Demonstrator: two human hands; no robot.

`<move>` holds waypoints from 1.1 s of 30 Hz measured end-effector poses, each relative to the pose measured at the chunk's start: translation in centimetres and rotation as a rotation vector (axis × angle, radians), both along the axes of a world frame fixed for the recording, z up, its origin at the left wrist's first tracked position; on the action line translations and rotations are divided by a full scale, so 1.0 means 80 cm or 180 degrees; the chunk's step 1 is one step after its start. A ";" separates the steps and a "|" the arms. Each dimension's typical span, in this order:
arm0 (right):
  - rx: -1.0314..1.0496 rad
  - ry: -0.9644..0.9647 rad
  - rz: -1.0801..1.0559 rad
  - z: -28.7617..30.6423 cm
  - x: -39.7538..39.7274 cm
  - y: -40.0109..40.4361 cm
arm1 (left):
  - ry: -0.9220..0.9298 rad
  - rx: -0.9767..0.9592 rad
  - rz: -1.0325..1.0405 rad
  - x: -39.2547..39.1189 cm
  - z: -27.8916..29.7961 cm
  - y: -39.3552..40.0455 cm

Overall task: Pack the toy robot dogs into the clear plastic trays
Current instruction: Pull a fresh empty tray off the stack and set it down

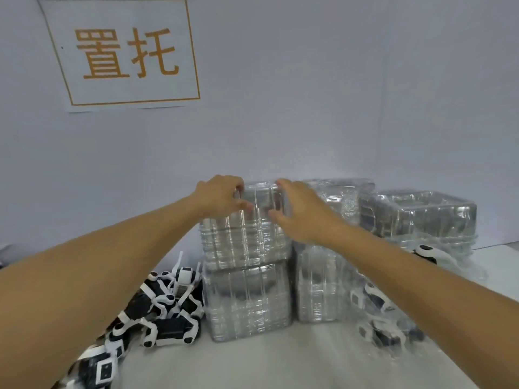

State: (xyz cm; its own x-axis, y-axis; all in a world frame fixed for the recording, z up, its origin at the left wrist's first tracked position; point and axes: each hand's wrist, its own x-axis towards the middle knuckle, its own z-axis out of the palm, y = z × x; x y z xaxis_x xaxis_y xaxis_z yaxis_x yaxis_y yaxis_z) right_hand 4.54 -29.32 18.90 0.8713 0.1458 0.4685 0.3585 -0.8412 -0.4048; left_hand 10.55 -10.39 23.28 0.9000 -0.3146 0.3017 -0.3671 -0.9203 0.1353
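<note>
1. Pale wall fills the upper half of the head view, and a white sign [120, 53] with orange characters is fixed to it at the left; below, a white bench [252, 360] carries everything.
2. Clear plastic trays are nested in tall stacks at the middle of the bench: a centre stack [247, 265] and a right stack [323, 282] touching it, presumably so that one tray can be lifted off the top at a time.
3. The left hand [222, 196] is seen at the top left edge of the centre stack, fingers curled over the rim and thumb at the near face, so the top tray appears to be pinched.
4. The right hand [300, 209] is held at the top right of the same stack, fingers spread and nearly straight; whether it touches the plastic cannot be told, and nothing is grasped by it.
5. Toy robot dogs [168, 307], black and white, are heaped on the bench just left of the centre stack, within easy reach for loading.
6. More dogs [379, 310] are seen to the right, apparently already seated in clear trays, with further trays [421, 214] piled behind.
7. The step in hand is judged to be separating one tray from the stack.
</note>
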 end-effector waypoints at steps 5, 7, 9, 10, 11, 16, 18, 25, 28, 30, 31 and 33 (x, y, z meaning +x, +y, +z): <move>0.1463 0.0554 -0.0329 -0.033 0.038 0.039 | 0.0198 -0.0374 -0.0146 -0.002 0.008 0.002; 0.1719 0.0523 -0.0476 -0.044 0.049 0.044 | 0.0194 -0.0595 -0.0168 -0.002 0.005 0.006; 0.1801 0.0428 -0.0590 -0.052 0.055 0.047 | 0.0177 -0.0822 -0.0165 -0.001 0.003 0.009; 0.1824 0.0366 -0.0628 -0.055 0.057 0.048 | 0.0170 -0.0930 -0.0157 -0.001 0.003 0.010; 0.1864 0.0309 -0.0649 -0.056 0.058 0.047 | 0.0161 -0.1012 -0.0144 0.000 0.003 0.010; 0.2045 0.0189 -0.0686 -0.060 0.060 0.045 | 0.0184 -0.1394 -0.0050 0.007 0.009 0.003; 0.2132 0.0108 -0.0656 -0.062 0.059 0.044 | 0.0202 -0.1518 -0.0006 0.009 0.010 0.001; 0.2302 0.0001 -0.0596 -0.069 0.059 0.042 | -0.0138 -0.1754 0.0042 0.010 -0.002 -0.009; 0.2279 0.0007 -0.0592 -0.069 0.059 0.042 | -0.0230 -0.1790 0.0046 0.012 -0.004 -0.009; 0.2274 0.0050 -0.0578 -0.067 0.059 0.042 | -0.0259 -0.1793 0.0067 0.013 -0.003 -0.009; 0.2271 0.0072 -0.0584 -0.067 0.059 0.042 | -0.0277 -0.1793 0.0061 0.013 -0.003 -0.010; 0.2263 0.0122 -0.0626 -0.066 0.058 0.043 | -0.0321 -0.1768 0.0017 0.013 -0.002 -0.012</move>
State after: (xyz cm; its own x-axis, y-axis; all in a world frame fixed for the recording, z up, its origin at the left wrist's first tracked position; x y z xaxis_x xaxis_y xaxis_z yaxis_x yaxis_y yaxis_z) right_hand 9.19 -25.88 13.65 0.8678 -0.3421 0.3605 0.2028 -0.4185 -0.8853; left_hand 11.57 -11.31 23.10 0.8593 -0.0795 0.5053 -0.3988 -0.7228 0.5644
